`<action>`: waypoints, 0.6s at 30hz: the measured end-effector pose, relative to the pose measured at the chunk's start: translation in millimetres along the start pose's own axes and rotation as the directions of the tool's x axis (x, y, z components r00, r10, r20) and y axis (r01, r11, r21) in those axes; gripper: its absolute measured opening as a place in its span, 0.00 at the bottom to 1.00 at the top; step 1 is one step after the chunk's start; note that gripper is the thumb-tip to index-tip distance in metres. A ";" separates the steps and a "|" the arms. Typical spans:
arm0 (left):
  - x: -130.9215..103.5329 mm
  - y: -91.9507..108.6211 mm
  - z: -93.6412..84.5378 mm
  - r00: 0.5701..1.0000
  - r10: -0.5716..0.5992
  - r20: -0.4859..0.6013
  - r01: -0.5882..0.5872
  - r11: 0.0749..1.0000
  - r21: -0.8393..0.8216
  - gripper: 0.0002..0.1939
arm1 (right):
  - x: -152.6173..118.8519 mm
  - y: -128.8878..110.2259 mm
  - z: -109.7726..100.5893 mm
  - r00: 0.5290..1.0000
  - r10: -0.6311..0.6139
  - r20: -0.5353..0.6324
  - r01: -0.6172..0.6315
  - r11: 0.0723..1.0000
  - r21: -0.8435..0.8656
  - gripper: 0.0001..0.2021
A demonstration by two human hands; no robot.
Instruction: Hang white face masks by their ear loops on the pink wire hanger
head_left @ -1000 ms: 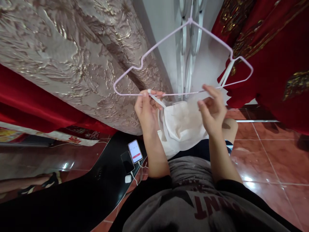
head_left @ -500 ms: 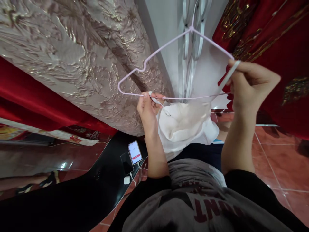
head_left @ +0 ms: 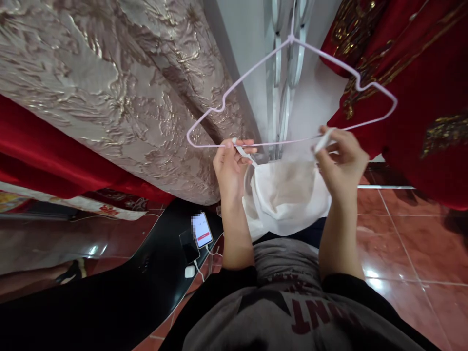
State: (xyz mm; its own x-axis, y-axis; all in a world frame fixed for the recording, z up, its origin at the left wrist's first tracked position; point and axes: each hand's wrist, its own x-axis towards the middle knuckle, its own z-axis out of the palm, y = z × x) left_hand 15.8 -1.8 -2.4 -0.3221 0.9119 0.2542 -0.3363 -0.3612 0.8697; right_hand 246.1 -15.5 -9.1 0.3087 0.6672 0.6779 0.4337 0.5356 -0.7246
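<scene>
A pale lilac clothes hanger (head_left: 291,39) hangs in front of me, its hook running up out of view. My left hand (head_left: 230,168) pinches a thin white strap (head_left: 242,150) at the left part of the hanger's bottom bar, fingertips against the bar. Below the bar, a white garment (head_left: 288,192) hangs open by its straps above my lap. With closed fingers, my right hand (head_left: 343,165) grips the other white strap (head_left: 323,140) close to the bar's right half. Whether that strap loops over the bar I cannot tell.
A shiny embossed beige fabric (head_left: 120,87) drapes at the left, and red gold-trimmed cloth (head_left: 413,97) at the right. White metal scrollwork (head_left: 276,68) stands behind the hanger. Two phones with cables, one lit (head_left: 202,229), and a small white case (head_left: 189,271) lie on a black surface (head_left: 139,278).
My right hand has moved left and down along the bottom bar with its strap, uncovering the hanger's right end. The garment's opening is drawn flatter between the hands. My left hand has barely shifted.
</scene>
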 end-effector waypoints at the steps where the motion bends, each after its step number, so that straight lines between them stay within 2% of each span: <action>1: -1.0 -0.9 -1.5 1.000 0.018 -0.004 -0.018 1.000 -0.005 0.21 | -1.0 -4.1 6.1 0.995 0.022 0.098 -0.021 1.000 -0.014 0.13; 3: -0.7 -1.6 -9.2 0.996 0.072 -0.061 -0.073 0.997 -0.020 0.17 | -0.2 -7.3 14.3 0.983 0.029 0.184 -0.025 0.999 -0.026 0.11; 5: 4.2 -1.3 -23.1 0.972 0.152 -0.180 -0.161 0.986 -0.034 0.10 | 1.1 -6.3 17.1 0.987 0.006 0.160 -0.005 1.000 -0.011 0.09; 8: 18.7 -0.8 -48.1 0.886 0.325 -0.330 -0.338 0.941 0.020 0.08 | 1.5 -3.8 15.7 0.997 -0.007 0.082 0.004 0.999 0.034 0.08; 10: 29.6 0.7 -60.5 0.814 0.472 -0.339 -0.466 0.879 0.105 0.07 | 1.0 -3.5 14.0 0.998 0.005 0.066 -0.009 0.999 0.053 0.09; 12: 38.6 4.6 -66.0 0.766 0.569 -0.300 -0.542 0.822 0.175 0.05 | 0.5 -4.0 12.8 0.997 0.024 0.069 -0.028 0.998 0.054 0.10; 13: 41.9 7.5 -66.6 0.761 0.585 -0.281 -0.551 0.811 0.197 0.05 | 0.2 -4.2 12.3 0.998 0.031 0.062 -0.034 0.998 0.053 0.11; 16: 46.6 16.5 -66.4 0.799 0.558 -0.225 -0.517 0.828 0.219 0.08 | -0.3 -4.1 10.7 0.998 0.035 0.042 -0.038 0.997 0.064 0.12; 18: 46.1 18.8 -69.1 0.812 0.556 -0.180 -0.523 0.829 0.199 0.13 | -0.6 -3.2 9.1 0.998 0.038 0.053 -0.041 0.997 0.069 0.13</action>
State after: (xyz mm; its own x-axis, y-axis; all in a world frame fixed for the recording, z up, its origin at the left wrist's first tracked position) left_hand -66.5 20.1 -3.5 -0.6073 0.5046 0.6136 0.0657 -0.7378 0.6718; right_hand 236.8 -12.9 -8.3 0.2798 0.7134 0.6425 0.3611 0.5419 -0.7589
